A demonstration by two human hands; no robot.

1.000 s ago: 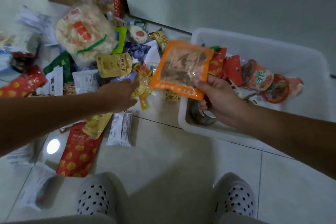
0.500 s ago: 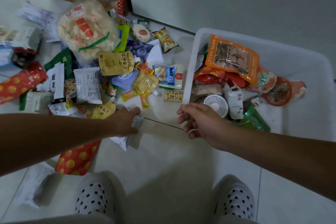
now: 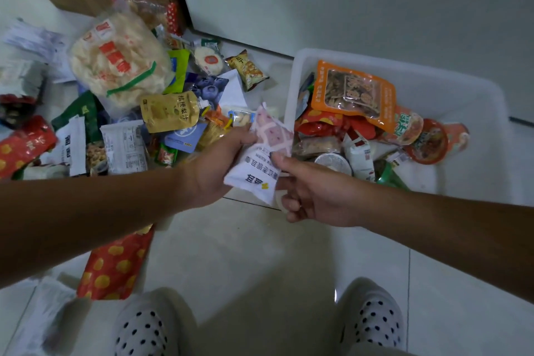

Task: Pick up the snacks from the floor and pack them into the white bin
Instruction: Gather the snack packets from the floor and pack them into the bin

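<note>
A white snack packet (image 3: 261,159) with a pink lattice picture is held in the air just left of the white bin (image 3: 450,89). My left hand (image 3: 211,165) grips its left side. My right hand (image 3: 312,191) pinches its right edge with thumb and fingers. The bin on the right holds an orange packet (image 3: 352,92), red packets, a round tin and small cups. A heap of snacks covers the floor on the left, with a big clear bag of white crackers (image 3: 118,61) and a gold drink pouch (image 3: 170,111) among them.
A red packet with yellow dots (image 3: 112,266) lies on the floor under my left forearm. My feet in dotted slippers (image 3: 372,318) stand at the bottom. A wall and a brown door stand behind the heap and the bin.
The orange packet left my right hand and now lies in the bin. My left hand lifted the white packet off the floor toward the bin, and my right hand took hold of its edge.
</note>
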